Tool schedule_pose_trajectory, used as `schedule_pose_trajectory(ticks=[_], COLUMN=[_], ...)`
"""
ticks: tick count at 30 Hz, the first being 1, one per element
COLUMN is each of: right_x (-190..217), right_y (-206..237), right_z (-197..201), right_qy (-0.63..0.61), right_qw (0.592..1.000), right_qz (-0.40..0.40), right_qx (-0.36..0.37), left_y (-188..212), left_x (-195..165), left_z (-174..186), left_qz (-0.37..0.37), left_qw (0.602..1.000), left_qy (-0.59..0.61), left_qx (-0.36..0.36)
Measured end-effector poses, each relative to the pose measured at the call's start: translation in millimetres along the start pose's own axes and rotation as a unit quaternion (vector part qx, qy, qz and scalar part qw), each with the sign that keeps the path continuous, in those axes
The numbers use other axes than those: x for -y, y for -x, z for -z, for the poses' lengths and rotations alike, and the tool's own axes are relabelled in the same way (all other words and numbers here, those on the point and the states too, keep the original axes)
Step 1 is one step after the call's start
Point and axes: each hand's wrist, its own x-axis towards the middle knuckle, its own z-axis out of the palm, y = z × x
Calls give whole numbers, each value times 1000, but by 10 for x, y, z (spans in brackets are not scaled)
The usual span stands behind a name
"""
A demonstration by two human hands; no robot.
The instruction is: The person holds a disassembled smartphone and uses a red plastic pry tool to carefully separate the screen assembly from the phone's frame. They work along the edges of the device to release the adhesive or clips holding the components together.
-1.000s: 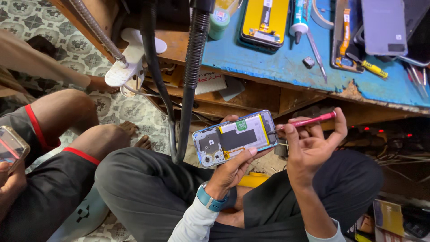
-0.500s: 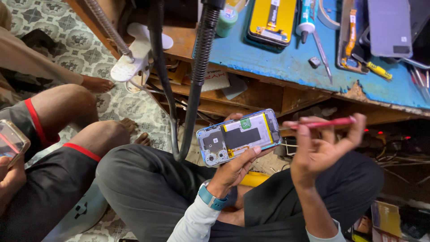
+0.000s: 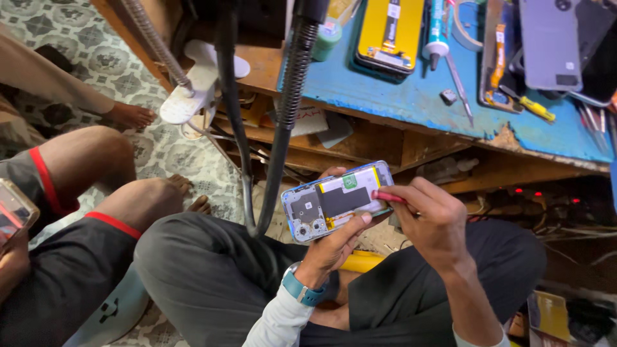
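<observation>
Head view: an opened phone [image 3: 337,201] sits over the person's lap, gripped from below by the left hand [image 3: 334,241]. Right hand [image 3: 434,222] pinches a red tool [image 3: 387,197] against its edge. Beyond, a chipped blue workbench [image 3: 411,96] carries tools above patterned floor tiles [image 3: 77,38].

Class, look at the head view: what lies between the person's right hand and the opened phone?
A red tool, gripped by the right hand, bridges to the opened phone, which the left hand holds.
</observation>
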Motion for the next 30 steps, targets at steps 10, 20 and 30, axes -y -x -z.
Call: schedule_pose_trajectory(ticks=[10, 20, 30], right_x=[-521, -622, -443], right_y=[-453, -886, -34], right_z=[459, 472, 105], right_qy=[85, 18, -225], right_qw=[982, 991, 928], right_qz=[-12, -73, 15], right_qx=[-171, -111, -296], left_y=[8, -30, -24], left_x=[1, -55, -70], left_z=[-74, -109, -62], left_qz=[12, 23, 23], left_qw=[1000, 999, 999], left_qy=[22, 22, 37], left_qx=[11, 6, 7])
